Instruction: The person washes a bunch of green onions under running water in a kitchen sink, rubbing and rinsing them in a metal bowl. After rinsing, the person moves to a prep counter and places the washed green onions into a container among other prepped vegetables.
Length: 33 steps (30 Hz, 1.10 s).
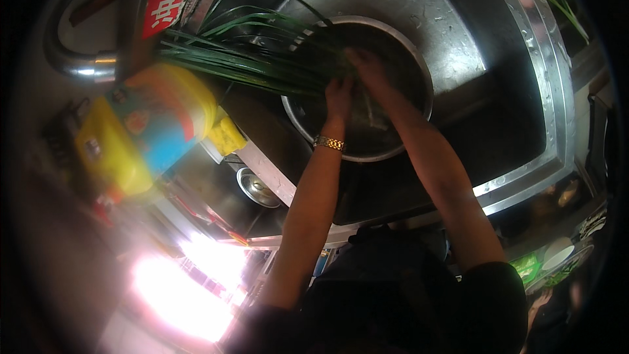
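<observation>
A bunch of long green leaves, like scallions or chives, stretches from the upper left into a round metal basin. Around the bunch, at the basin's middle, my left hand is closed; a gold-coloured watch band sits on that wrist. Just beside it, my right hand bends its fingers against the leaves; dim light hides how firmly they hold. The basin stands inside a stainless steel sink. Pale stem pieces show dimly below the hands.
A curved metal faucet arches at left. Near it stand a large yellow bottle, a yellow sponge and a red sign with writing. A metal drain cover lies in the neighbouring basin. Another person's hand shows at lower right.
</observation>
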{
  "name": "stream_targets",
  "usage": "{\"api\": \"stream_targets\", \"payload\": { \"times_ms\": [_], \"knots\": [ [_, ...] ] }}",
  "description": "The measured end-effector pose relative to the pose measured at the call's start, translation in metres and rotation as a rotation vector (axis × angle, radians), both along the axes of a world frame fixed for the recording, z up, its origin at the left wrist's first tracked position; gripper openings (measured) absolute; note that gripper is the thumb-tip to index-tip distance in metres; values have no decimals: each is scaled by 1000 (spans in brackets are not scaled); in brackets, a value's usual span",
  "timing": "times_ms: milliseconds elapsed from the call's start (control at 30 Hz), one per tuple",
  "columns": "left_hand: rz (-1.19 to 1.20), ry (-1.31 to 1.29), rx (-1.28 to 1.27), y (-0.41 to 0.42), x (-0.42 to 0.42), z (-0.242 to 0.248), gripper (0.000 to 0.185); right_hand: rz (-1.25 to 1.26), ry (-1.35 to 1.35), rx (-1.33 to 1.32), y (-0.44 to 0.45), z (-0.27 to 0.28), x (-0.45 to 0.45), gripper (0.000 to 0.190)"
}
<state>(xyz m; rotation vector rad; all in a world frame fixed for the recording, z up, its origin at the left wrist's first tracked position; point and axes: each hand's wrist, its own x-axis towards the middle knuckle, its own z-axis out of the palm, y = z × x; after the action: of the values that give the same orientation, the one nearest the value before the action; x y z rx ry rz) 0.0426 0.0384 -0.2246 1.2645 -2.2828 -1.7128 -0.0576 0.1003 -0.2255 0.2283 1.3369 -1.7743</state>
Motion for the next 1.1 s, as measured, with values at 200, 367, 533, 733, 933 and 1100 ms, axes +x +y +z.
{"api": "stream_targets", "payload": {
  "times_ms": [200,367,533,733,933,1100],
  "knots": [
    [230,-23,-17,10,-9,-9,23,339,535,361,-2,20,-12,51],
    [361,49,169,11,-16,-1,24,419,556,181,13,-4,-13,42],
    [305,90,280,3,-16,11,32,526,612,205,19,-41,-6,33],
    [467,168,250,4,-27,5,40,512,679,310,17,-19,-2,29],
    [323,51,146,-7,1,10,43,676,547,193,24,17,-25,28],
    [762,206,731,-9,0,37,47,627,977,266,11,-29,-11,36]
  ]
}}
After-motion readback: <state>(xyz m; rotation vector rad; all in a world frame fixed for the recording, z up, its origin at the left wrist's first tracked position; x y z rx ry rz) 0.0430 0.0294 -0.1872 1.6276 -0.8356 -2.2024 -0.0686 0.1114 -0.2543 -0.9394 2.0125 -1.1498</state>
